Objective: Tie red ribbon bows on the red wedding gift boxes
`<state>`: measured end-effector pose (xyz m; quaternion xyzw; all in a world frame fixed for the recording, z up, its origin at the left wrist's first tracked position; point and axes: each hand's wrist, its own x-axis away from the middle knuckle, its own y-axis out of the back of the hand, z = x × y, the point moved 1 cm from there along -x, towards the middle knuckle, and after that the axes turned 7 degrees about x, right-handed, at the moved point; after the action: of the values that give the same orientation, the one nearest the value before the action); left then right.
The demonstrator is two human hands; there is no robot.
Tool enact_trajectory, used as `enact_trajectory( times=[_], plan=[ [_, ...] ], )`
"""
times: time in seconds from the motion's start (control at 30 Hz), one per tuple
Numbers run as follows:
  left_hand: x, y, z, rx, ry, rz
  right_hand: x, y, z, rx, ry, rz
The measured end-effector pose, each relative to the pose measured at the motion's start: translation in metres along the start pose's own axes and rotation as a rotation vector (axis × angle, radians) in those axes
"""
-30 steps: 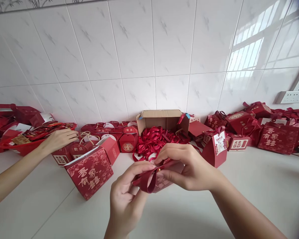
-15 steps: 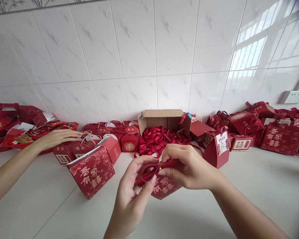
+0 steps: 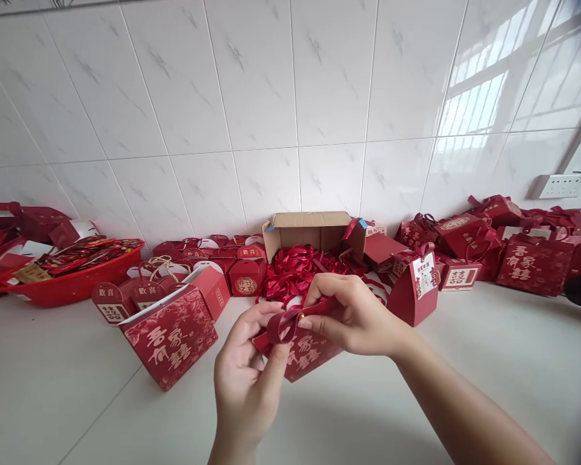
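A small dark-red gift box [image 3: 312, 354] with pale lettering sits in front of me, its top partly hidden by my hands. Above it a wine-red ribbon [image 3: 281, 327] is bent into a loop. My left hand [image 3: 252, 365] pinches this ribbon between thumb and fingers. My right hand [image 3: 351, 316] is closed at the top of the box, thumb and forefinger together beside a tiny gold bead [image 3: 301, 316]; the ribbon runs into that grip. Just behind, a cardboard carton [image 3: 314, 220] lies open towards me with a tangle of red ribbons [image 3: 303, 265] spilling out.
A larger open gift box [image 3: 172, 342] stands at left, with small red boxes [image 3: 246, 274] behind it. Further left is a red basin [image 3: 72, 287] of packets. On the right are a tagged box [image 3: 414, 290] and piled red boxes [image 3: 494, 226]. A tiled wall [image 3: 266, 84] closes the back.
Another person's hand and arm, over the packets at left, have gone from view. The view has shifted slightly right. My hands still hold the ribbon, whose loop now shows more openly.
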<state>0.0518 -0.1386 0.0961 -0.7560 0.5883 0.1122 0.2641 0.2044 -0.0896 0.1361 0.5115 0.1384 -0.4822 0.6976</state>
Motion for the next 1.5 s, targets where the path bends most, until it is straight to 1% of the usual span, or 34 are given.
enact_trajectory(
  times=[0.13, 0.23, 0.37, 0.43, 0.5, 0.53, 0.57, 0.6, 0.63, 0.67, 0.77, 0.8, 0.83, 0.87, 0.93, 0.97, 1.03, 1.17, 1.27, 1.4, 1.5],
  plan=[
    [-0.002, 0.004, 0.001, 0.020, 0.023, 0.023, -0.001, -0.005, 0.000, -0.026, -0.004, 0.002],
    [-0.005, 0.008, 0.003, 0.026, 0.031, 0.040, 0.002, -0.009, -0.002, -0.064, -0.014, -0.032],
    [-0.008, 0.005, 0.006, -0.038, 0.014, 0.050, 0.016, -0.013, -0.016, -0.199, -0.099, -0.058],
    [-0.007, 0.001, 0.007, -0.068, -0.008, 0.026, 0.027, -0.016, -0.028, -0.274, -0.178, 0.005],
    [-0.007, -0.004, 0.008, -0.048, -0.017, 0.004, 0.042, -0.017, -0.040, -0.300, -0.251, 0.130],
    [-0.006, -0.006, 0.010, -0.033, -0.021, 0.013, 0.052, -0.014, -0.045, -0.276, -0.273, 0.187],
    [-0.007, -0.008, 0.011, -0.034, -0.034, 0.036, 0.064, -0.006, -0.049, -0.221, -0.283, 0.208],
    [-0.007, -0.010, 0.013, -0.060, -0.055, 0.062, 0.078, 0.006, -0.052, -0.151, -0.287, 0.199],
    [-0.008, -0.011, 0.014, -0.107, -0.076, 0.080, 0.097, 0.024, -0.053, -0.028, -0.259, 0.121],
    [-0.009, -0.011, 0.016, -0.160, -0.088, 0.084, 0.119, 0.046, -0.052, 0.128, -0.232, 0.010],
    [-0.014, -0.010, 0.018, -0.226, -0.043, 0.040, 0.201, 0.119, -0.054, 0.283, -0.258, -0.131],
    [-0.016, -0.009, 0.018, -0.212, -0.017, 0.035, 0.228, 0.140, -0.057, 0.478, -0.202, -0.286],
    [-0.017, -0.009, 0.017, -0.195, 0.000, 0.039, 0.252, 0.156, -0.062, 0.676, -0.259, -0.383],
    [-0.018, -0.009, 0.016, -0.180, 0.010, 0.045, 0.272, 0.167, -0.068, 0.834, -0.332, -0.396],
    [-0.018, -0.009, 0.014, -0.158, 0.022, 0.056, 0.296, 0.175, -0.081, 1.040, -0.402, -0.351],
    [-0.018, -0.010, 0.014, -0.152, 0.027, 0.058, 0.301, 0.175, -0.085, 1.105, -0.413, -0.314],
    [-0.017, -0.010, 0.013, -0.151, 0.040, 0.063, 0.301, 0.172, -0.090, 1.188, -0.402, -0.251],
    [-0.016, -0.009, 0.013, -0.161, 0.061, 0.068, 0.294, 0.172, -0.087, 1.306, -0.373, -0.174],
    [-0.016, -0.008, 0.012, -0.165, 0.066, 0.065, 0.294, 0.174, -0.085, 1.335, -0.390, -0.155],
    [-0.017, -0.007, 0.012, -0.184, 0.072, 0.072, 0.296, 0.176, -0.084, 1.273, -0.413, -0.192],
    [-0.018, -0.005, 0.013, -0.182, 0.071, 0.068, 0.296, 0.174, -0.084, 1.329, -0.410, -0.148]
  ],
)
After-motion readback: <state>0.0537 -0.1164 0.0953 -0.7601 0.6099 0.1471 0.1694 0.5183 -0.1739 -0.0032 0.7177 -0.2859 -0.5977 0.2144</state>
